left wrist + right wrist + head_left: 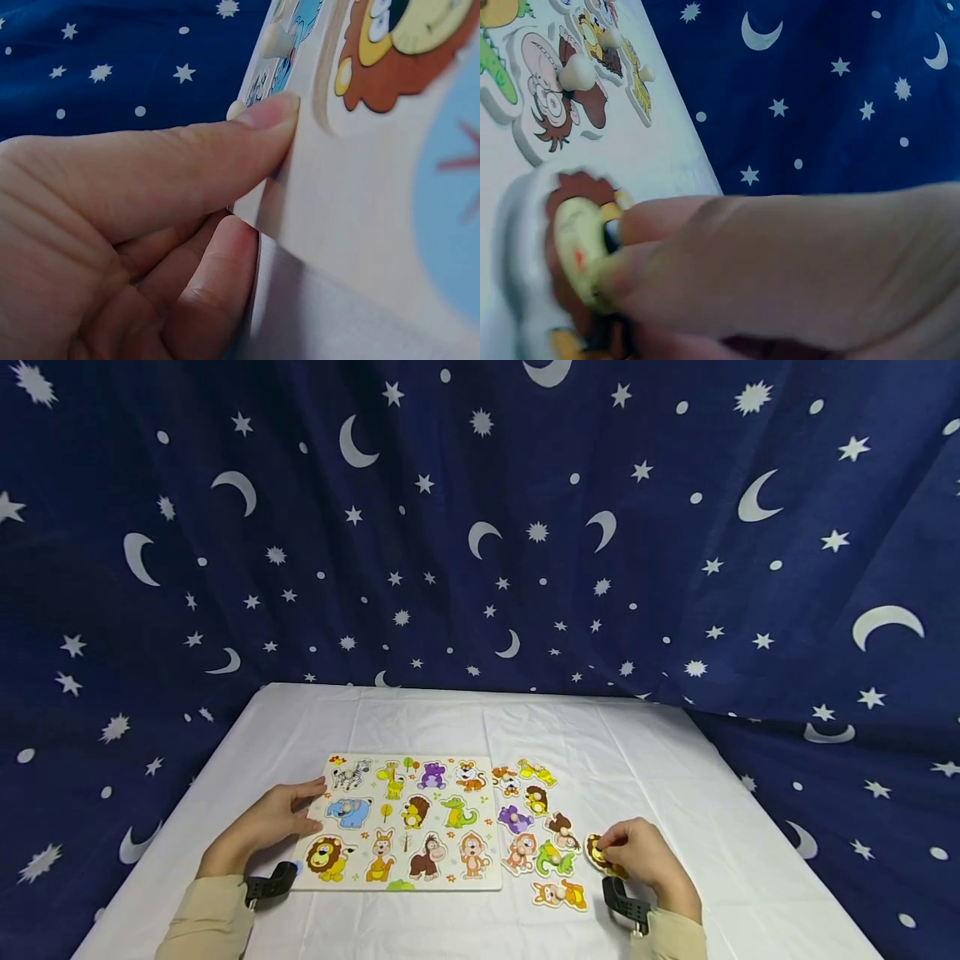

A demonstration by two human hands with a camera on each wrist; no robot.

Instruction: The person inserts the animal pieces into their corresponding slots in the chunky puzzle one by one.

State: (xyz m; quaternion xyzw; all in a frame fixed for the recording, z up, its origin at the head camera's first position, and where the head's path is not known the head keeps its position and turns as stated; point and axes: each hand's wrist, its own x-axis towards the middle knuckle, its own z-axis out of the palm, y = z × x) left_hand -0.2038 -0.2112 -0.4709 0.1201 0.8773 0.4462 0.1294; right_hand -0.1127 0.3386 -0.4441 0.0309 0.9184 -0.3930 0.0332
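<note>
At the left, a wooden peg puzzle board (360, 883) printed with animals lies flat. My left hand (266, 820) holds its left edge; in the left wrist view the thumb (259, 120) presses at the edge and a finger lies below it. Knobs stand on the board's elephant piece (348, 812) and zebra piece (351, 774). Over at the right, my right hand (651, 860) pinches a lion puzzle piece (595, 852). The fingertips cover the middle of that piece, and its knob is hidden. Close up, the lion piece (570, 232) looks tilted and slightly blurred.
Between board and right hand lie several loose knobbed pieces, among them a gorilla (562, 831), crocodile (555, 858), kangaroo (560, 895), monkey (521, 853), hippo (515, 819), hedgehog (536, 800) and giraffe (536, 772). A tiger piece (506, 781) sits against the board's right edge. White cloth (420, 718) covers the table.
</note>
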